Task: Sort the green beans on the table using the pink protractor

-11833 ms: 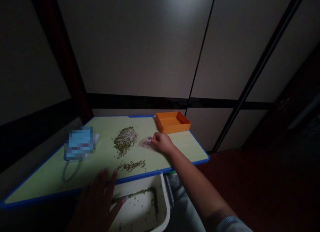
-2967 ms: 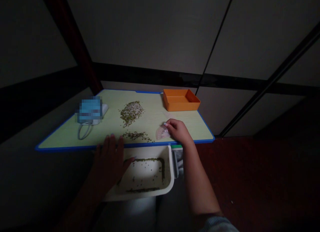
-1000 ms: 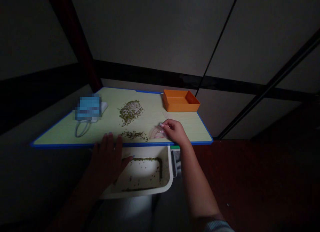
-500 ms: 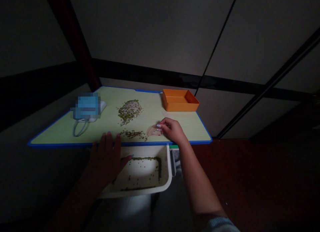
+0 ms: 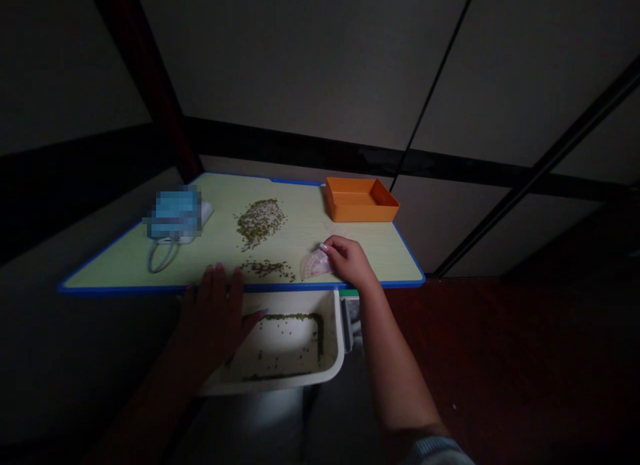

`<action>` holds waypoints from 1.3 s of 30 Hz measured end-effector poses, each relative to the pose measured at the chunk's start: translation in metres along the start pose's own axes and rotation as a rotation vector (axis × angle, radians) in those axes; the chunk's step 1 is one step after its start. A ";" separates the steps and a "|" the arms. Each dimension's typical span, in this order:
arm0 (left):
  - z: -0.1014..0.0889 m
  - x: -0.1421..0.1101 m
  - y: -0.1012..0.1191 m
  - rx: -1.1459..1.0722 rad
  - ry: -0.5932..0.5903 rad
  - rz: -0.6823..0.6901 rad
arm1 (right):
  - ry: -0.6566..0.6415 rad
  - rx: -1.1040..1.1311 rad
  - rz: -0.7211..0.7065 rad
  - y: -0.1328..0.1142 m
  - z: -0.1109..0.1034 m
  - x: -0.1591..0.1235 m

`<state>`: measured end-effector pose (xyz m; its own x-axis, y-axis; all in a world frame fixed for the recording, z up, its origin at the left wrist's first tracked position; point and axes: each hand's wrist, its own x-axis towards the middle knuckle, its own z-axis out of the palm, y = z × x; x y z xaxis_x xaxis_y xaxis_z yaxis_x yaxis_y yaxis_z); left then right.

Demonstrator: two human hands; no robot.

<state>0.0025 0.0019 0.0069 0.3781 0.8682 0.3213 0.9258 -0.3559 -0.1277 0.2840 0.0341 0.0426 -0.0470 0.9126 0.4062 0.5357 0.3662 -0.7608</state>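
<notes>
My right hand (image 5: pixel 349 261) grips a clear half-round plastic piece (image 5: pixel 314 265), its edge resting on the pale green table (image 5: pixel 120 265) near the front edge. Just left of it lies a small strip of green beans (image 5: pixel 267 269). A bigger heap of green beans (image 5: pixel 260 219) sits farther back. My left hand (image 5: pixel 215 315) holds the left rim of a white tray (image 5: pixel 330 355) kept below the table's front edge, fingers spread over it. Scattered beans lie inside the tray.
An orange tray (image 5: pixel 361 199) stands at the back right corner of the table. A blurred blue object with a white looped cord (image 5: pixel 159 259) lies at the left. Dark wall panels rise behind the table; the floor at the right is dark red.
Over the last second my right hand moved the plastic piece slightly left toward the small strip of beans, then back to the right. My left hand and the white tray stayed put.
</notes>
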 end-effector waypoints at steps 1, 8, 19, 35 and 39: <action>0.000 0.000 0.000 -0.003 0.005 0.002 | 0.004 -0.014 0.008 0.000 0.000 0.000; 0.003 0.000 -0.001 -0.037 0.016 -0.010 | -0.026 -0.058 0.038 -0.001 0.000 -0.001; 0.000 0.000 0.001 0.020 0.004 -0.006 | -0.059 0.057 0.039 -0.003 0.001 -0.003; -0.001 -0.001 0.001 0.030 0.006 -0.016 | -0.128 0.201 0.109 0.000 0.003 -0.004; 0.000 -0.002 0.001 0.040 0.000 -0.011 | -0.073 0.229 0.116 0.002 0.004 -0.004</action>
<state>0.0027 0.0001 0.0066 0.3675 0.8723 0.3224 0.9294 -0.3321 -0.1610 0.2818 0.0323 0.0376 -0.0611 0.9586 0.2781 0.3365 0.2821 -0.8985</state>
